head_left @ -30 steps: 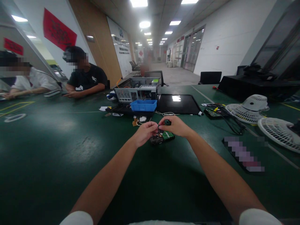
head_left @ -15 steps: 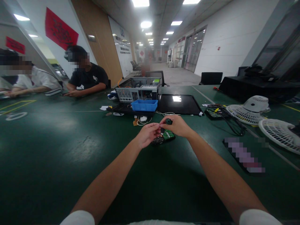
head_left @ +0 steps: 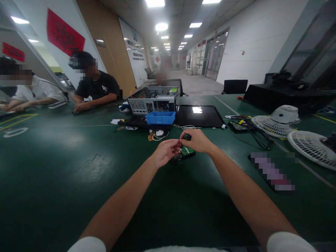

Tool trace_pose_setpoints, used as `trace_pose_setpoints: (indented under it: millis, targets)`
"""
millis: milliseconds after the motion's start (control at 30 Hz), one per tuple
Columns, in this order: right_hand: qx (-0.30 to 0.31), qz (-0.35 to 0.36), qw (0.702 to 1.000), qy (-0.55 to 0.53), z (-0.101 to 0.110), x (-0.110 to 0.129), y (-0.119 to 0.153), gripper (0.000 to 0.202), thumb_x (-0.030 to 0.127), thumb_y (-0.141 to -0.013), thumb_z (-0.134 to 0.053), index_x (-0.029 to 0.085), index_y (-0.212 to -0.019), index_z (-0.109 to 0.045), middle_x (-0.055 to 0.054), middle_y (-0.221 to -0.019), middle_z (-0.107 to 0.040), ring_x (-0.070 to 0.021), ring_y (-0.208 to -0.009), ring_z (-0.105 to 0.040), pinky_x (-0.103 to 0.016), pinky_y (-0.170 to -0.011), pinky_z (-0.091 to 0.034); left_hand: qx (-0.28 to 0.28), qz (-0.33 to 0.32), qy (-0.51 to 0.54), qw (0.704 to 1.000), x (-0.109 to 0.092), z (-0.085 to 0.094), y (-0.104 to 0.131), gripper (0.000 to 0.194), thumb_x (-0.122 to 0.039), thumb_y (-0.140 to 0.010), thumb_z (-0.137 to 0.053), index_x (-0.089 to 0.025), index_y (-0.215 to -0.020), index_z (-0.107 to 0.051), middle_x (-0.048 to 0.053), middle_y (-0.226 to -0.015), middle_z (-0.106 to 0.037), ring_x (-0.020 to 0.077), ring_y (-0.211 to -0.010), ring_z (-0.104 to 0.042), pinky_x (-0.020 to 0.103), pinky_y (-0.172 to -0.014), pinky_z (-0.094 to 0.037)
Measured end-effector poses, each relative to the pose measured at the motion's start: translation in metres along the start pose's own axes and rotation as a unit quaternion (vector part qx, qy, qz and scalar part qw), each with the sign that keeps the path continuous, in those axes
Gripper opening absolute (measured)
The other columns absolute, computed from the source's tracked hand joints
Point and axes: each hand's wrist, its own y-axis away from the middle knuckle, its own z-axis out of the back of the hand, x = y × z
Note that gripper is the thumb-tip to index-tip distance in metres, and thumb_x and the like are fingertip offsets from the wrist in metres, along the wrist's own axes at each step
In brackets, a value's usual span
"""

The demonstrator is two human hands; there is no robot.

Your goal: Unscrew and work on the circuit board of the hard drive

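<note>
My right hand (head_left: 197,140) is closed around a screwdriver (head_left: 187,137), of which only the rounded dark handle end shows. My left hand (head_left: 166,152) meets it fingertip to fingertip, thumb and forefinger pinched together; whatever is between them is too small to make out. Just below both hands, a small black device with a green circuit board (head_left: 188,151) lies on the dark green table (head_left: 110,196). My fingers cover part of this device.
A blue bin (head_left: 160,118) stands before an opened computer case (head_left: 152,101). Right of it lies a flat black panel (head_left: 201,116). Farther right are another circuit board (head_left: 237,126), cables, white fan parts (head_left: 312,148) and a blurred phone-like slab (head_left: 271,171). Two people sit at left.
Both hands stay together above the circuit board with only slight finger movement. The whole view has shifted a little. At left, the person in black has lowered their head and hands slightly.
</note>
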Motion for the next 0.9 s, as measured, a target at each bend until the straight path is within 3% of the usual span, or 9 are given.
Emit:
trace_pose_setpoints:
  millis: [100, 200, 267, 333, 400, 500, 667, 900]
  targets:
    - [0.004, -0.011, 1.000, 0.028, 0.003, 0.000, 0.000, 0.010, 0.021, -0.081, -0.064, 0.018, -0.085, -0.073, -0.002, -0.086, -0.073, -0.0158, -0.080, -0.064, -0.025, -0.072, -0.042, 0.014, -0.009, -0.042, 0.999, 0.000, 0.001, 0.000, 0.023, -0.029, -0.083, -0.077, -0.013, -0.098, -0.072, 0.009, -0.094, -0.070, 0.0144, -0.077, -0.063, 0.025, -0.067, -0.048]
    - [0.008, -0.028, 0.997, 0.073, 0.007, -0.011, -0.001, 0.011, 0.022, -0.080, -0.063, 0.018, -0.085, -0.073, -0.003, -0.085, -0.073, -0.0162, -0.078, -0.063, -0.025, -0.069, -0.041, -0.002, -0.063, -0.203, 0.977, 0.001, 0.002, 0.002, 0.027, -0.036, -0.089, -0.070, -0.017, -0.107, -0.071, 0.009, -0.099, -0.070, 0.0182, -0.084, -0.064, 0.029, -0.072, -0.049]
    - [0.029, -0.052, 0.990, 0.126, 0.011, -0.024, -0.001, 0.012, 0.024, -0.080, -0.063, 0.018, -0.084, -0.073, -0.005, -0.082, -0.073, -0.0178, -0.077, -0.063, -0.026, -0.067, -0.040, -0.025, -0.135, -0.388, 0.911, 0.003, 0.002, 0.004, 0.026, -0.039, -0.090, -0.067, -0.020, -0.108, -0.071, 0.008, -0.102, -0.069, 0.0219, -0.092, -0.064, 0.035, -0.081, -0.050]
    - [0.061, -0.077, 0.979, 0.180, 0.014, -0.038, 0.000, 0.015, 0.028, -0.080, -0.064, 0.017, -0.082, -0.073, -0.007, -0.082, -0.073, -0.0198, -0.077, -0.064, -0.027, -0.066, -0.039, -0.025, -0.205, -0.557, 0.805, 0.007, 0.003, 0.007, 0.025, -0.040, -0.092, -0.065, -0.023, -0.109, -0.072, 0.008, -0.109, -0.067, 0.0261, -0.105, -0.060, 0.042, -0.094, -0.048]
    - [0.103, -0.103, 0.964, 0.223, 0.014, -0.050, 0.000, 0.017, 0.031, -0.080, -0.064, 0.016, -0.080, -0.073, -0.010, -0.083, -0.073, -0.0214, -0.077, -0.065, -0.027, -0.064, -0.039, 0.002, -0.244, -0.661, 0.710, 0.012, 0.004, 0.009, 0.030, -0.042, -0.092, -0.064, -0.026, -0.116, -0.071, 0.008, -0.123, -0.062, 0.0302, -0.121, -0.052, 0.049, -0.105, -0.042]
    - [0.154, -0.111, 0.949, 0.250, 0.007, -0.061, 0.001, 0.019, 0.031, -0.080, -0.063, 0.016, -0.083, -0.074, -0.012, -0.086, -0.074, -0.0230, -0.080, -0.066, -0.028, -0.064, -0.039, 0.031, -0.244, -0.731, 0.637, 0.020, 0.009, 0.009, 0.049, -0.054, -0.088, -0.068, -0.032, -0.131, -0.064, 0.007, -0.147, -0.046, 0.0362, -0.139, -0.034, 0.057, -0.114, -0.031]
    - [0.207, -0.103, 0.934, 0.271, -0.005, -0.061, 0.001, 0.024, 0.034, -0.083, -0.061, 0.016, -0.089, -0.075, -0.014, -0.091, -0.075, -0.0242, -0.082, -0.068, -0.028, -0.065, -0.040, 0.027, -0.217, -0.759, 0.613, 0.032, 0.022, 0.004, 0.065, -0.064, -0.084, -0.067, -0.037, -0.142, -0.054, 0.007, -0.161, -0.026, 0.0410, -0.147, -0.022, 0.061, -0.116, -0.024]
    - [0.224, -0.083, 0.931, 0.276, -0.005, -0.054, 0.000, 0.026, 0.035, -0.086, -0.060, 0.015, -0.091, -0.075, -0.014, -0.093, -0.076, -0.0251, -0.084, -0.069, -0.028, -0.065, -0.042, 0.026, -0.208, -0.767, 0.606, 0.036, 0.027, -0.001, 0.057, -0.061, -0.090, -0.062, -0.038, -0.142, -0.054, 0.007, -0.160, -0.030, 0.0379, -0.147, -0.026, 0.059, -0.117, -0.022]
